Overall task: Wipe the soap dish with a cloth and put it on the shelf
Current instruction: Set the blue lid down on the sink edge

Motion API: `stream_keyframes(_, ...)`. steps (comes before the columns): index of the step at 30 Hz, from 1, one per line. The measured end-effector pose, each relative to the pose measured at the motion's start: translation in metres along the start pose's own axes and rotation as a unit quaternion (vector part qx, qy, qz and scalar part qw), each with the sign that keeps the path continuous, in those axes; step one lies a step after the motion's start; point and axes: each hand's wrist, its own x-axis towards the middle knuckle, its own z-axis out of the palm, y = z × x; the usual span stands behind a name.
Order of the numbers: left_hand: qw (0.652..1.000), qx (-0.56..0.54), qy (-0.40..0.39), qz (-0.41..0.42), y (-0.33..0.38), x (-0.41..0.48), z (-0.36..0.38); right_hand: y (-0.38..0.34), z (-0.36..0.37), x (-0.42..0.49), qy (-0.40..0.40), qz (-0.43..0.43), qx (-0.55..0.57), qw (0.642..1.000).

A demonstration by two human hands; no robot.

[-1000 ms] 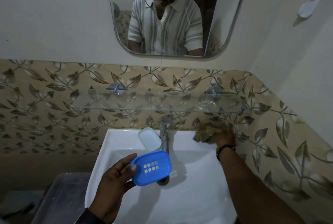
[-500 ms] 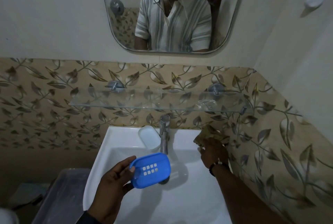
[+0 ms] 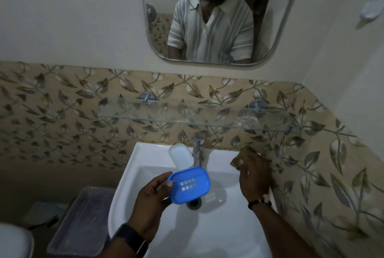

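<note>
Two hands, one dish. Left hand (image 3: 151, 201), lower centre: grip pinching the left end of the blue soap dish (image 3: 190, 185) over the sink (image 3: 149, 153); long axis left to right, slotted hollow facing the camera. Right hand (image 3: 254, 176), centre right: grip closed on the brown cloth (image 3: 241, 158) at the sink's back corner. Glass shelf (image 3: 187, 121) above.

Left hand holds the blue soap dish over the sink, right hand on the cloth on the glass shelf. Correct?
Wrong on one point: in the head view the cloth lies on the back right corner of the sink, below the glass shelf. Left hand holds the blue soap dish; right hand is on the cloth.
</note>
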Motion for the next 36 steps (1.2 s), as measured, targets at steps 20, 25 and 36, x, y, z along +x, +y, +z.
stream_keyframes(20, 0.977, -0.184, 0.107, 0.032, 0.037, 0.028, -0.092, -0.208, 0.068, -0.027, -0.085, -0.492, 0.052, 0.865)
stream_keyframes(25, 0.986, -0.093, 0.131, 0.04, 0.04, 0.062, -0.114, -0.226, 0.089, -0.01, -0.182, -0.467, -0.015, 0.865)
stream_keyframes(36, 0.898, 0.403, 0.141, 0.103, 0.006, 0.15, -0.138, -0.234, 0.158, 0.008, -0.307, -0.365, -0.117, 0.871)
